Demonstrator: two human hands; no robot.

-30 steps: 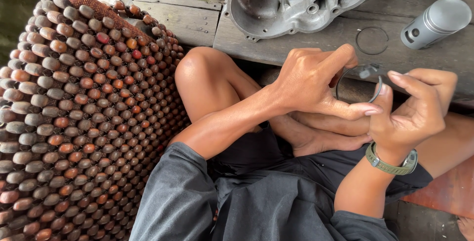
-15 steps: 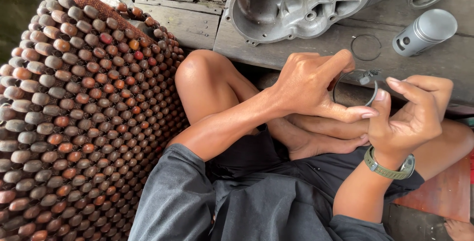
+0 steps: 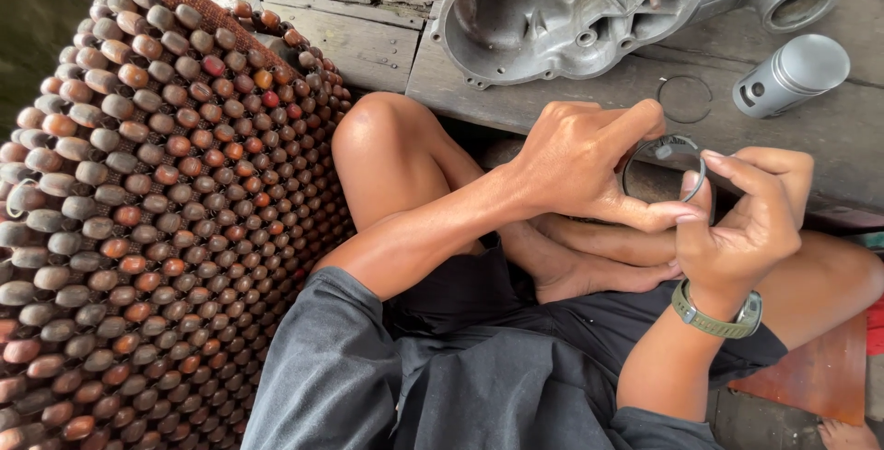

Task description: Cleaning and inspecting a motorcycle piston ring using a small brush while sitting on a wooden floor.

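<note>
Hiding part of the thin metal ring (image 3: 665,166), both hands pinch it above the crossed legs: the left hand (image 3: 585,166) grips its near side between thumb and forefinger, the right hand (image 3: 741,220) holds its far edge with fingertips. Whether the ring is whole cannot be told. A grey engine casing (image 3: 589,8), cut off at the top, lies on the wooden bench (image 3: 368,45) beside a piston (image 3: 790,74) and another ring (image 3: 685,98). A beaded mat (image 3: 138,210) fills the left.
</note>
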